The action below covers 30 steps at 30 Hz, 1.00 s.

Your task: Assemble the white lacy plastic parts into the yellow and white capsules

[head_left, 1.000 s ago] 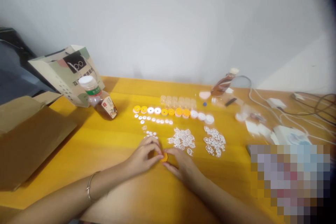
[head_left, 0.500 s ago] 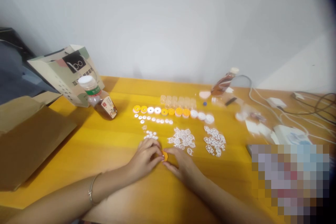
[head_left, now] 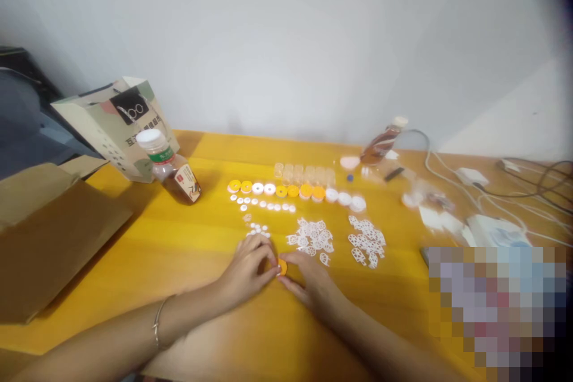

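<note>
Bottle (head_left: 172,171) stands before bag (head_left: 119,119); discs (head_left: 295,191) apparently rowed to its right.

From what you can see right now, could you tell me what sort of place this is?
Probably a home or small-workshop desk used for hand assembly. The yellow wooden table carries sorted rows of small orange and white discs, piles of white plastic cut-outs, drink bottles, a paper bag and charger cables against a plain wall.

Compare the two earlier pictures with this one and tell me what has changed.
Almost nothing. Both hands stay together on the table, the left hand and right hand still pinching the small orange piece between their fingertips; the fingers have only shifted slightly around it. Nothing was picked up or let go. The row of round pieces, the white cut-out piles and the bottle lie as before.
</note>
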Each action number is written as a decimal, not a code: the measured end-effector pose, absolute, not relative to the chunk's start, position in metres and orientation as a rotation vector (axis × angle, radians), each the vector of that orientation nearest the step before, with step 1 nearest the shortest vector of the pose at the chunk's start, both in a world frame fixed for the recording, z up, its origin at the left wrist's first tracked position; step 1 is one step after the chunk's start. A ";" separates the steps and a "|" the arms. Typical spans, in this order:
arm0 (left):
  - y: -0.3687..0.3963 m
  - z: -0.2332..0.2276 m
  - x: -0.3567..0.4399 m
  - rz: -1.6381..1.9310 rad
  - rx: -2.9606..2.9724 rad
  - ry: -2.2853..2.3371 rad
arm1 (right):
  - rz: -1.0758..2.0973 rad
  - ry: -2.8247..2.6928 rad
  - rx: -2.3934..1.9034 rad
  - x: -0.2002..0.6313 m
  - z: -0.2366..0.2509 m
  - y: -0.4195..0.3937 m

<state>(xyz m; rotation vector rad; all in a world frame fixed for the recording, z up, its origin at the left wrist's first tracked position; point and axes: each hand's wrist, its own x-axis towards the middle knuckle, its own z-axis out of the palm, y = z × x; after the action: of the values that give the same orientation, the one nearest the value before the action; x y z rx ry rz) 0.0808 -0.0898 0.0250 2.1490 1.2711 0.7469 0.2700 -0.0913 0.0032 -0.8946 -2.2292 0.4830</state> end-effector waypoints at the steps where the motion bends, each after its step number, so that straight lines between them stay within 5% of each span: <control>1: -0.090 0.026 0.081 0.739 2.150 1.273 | 0.490 -2.234 -0.891 0.270 0.004 -0.091; 16: -0.065 0.037 0.044 0.932 2.294 1.172 | 0.533 -2.239 -0.901 0.273 0.001 -0.091; 30: -0.039 0.028 0.016 0.591 2.598 1.055 | 0.509 -2.246 -0.875 0.272 0.005 -0.091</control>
<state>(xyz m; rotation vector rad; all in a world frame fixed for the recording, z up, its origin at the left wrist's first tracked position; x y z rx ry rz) 0.0161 -0.0387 0.0278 2.5982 1.0547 0.5913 0.2719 -0.0911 0.0048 -0.8748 -2.2465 0.5094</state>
